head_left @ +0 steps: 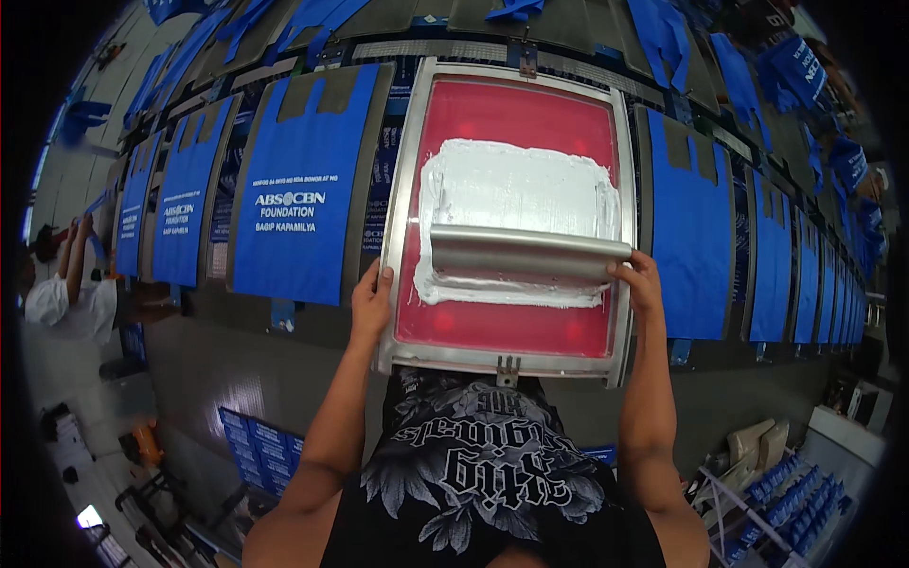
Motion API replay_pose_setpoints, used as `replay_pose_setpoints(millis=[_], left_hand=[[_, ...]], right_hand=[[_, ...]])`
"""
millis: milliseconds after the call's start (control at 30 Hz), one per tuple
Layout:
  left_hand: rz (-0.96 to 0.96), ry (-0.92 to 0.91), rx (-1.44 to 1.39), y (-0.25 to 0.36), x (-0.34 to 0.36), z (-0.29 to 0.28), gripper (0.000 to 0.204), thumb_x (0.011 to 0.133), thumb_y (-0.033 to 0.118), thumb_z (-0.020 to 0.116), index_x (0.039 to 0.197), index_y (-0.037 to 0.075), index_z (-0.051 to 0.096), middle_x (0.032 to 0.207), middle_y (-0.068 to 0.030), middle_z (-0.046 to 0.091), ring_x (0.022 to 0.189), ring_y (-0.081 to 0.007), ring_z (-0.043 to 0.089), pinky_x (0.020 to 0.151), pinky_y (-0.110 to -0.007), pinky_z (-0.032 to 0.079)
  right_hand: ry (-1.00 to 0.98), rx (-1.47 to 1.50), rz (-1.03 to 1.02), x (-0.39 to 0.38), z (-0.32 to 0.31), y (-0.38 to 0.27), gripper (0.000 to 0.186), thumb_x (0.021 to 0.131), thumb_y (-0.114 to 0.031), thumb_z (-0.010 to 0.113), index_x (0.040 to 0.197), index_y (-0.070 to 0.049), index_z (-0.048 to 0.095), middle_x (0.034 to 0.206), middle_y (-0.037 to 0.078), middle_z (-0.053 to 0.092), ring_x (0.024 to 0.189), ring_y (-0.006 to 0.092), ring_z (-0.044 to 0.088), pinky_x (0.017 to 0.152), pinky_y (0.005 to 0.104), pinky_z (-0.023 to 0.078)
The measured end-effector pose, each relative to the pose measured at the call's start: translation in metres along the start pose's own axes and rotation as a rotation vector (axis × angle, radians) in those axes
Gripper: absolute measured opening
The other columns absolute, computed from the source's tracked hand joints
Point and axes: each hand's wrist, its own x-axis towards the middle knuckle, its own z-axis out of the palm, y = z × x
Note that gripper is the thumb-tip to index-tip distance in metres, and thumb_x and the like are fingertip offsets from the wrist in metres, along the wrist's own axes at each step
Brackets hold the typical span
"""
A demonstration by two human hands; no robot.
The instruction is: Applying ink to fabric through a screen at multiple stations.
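Observation:
A silk-screen printing frame with silver metal sides and pinkish-red mesh is in front of me. Thick white ink covers much of the mesh in a rough rectangle. Across the lower part of the ink lies a long metal squeegee, its right end reaching the frame's right side. My left hand is closed around the frame's lower left side, thumb on top. My right hand grips the frame's right side, its thumb against or beside the squeegee's right end. The surface under the frame is hidden.
Printed blue bags lie on boards to the left; plain blue bags line the right. A hinge clamp stands at the frame's far edge. Another person works at far left. Folded blue bags sit at lower right.

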Motion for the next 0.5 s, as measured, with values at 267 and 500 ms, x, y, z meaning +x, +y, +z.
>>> replay_pose_setpoints(millis=[267,500], left_hand=[[-0.041,0.010,0.042,0.018,0.009,0.023,0.038,0.093,0.026,0.054,0.124,0.004,0.054,0.109,-0.0114,0.063,0.100,-0.0154,0.056,0.087,-0.029,0.042],[-0.128,0.068,0.138,-0.029,0.025,0.008,0.043,0.092,0.029,0.055,0.127,0.003,0.052,0.109,-0.0088,0.063,0.096,-0.0141,0.055,0.085,-0.027,0.043]], right_hand=[[-0.024,0.003,0.030,0.030,-0.033,0.016,0.031,0.068,-0.011,0.071,0.095,0.002,0.065,0.088,0.007,0.063,0.084,0.0153,0.057,0.079,0.0280,0.042],[-0.070,-0.092,0.070,0.031,-0.020,0.019,0.041,0.069,-0.011,0.071,0.106,0.003,0.063,0.098,0.008,0.064,0.092,0.0163,0.058,0.085,0.0289,0.042]])
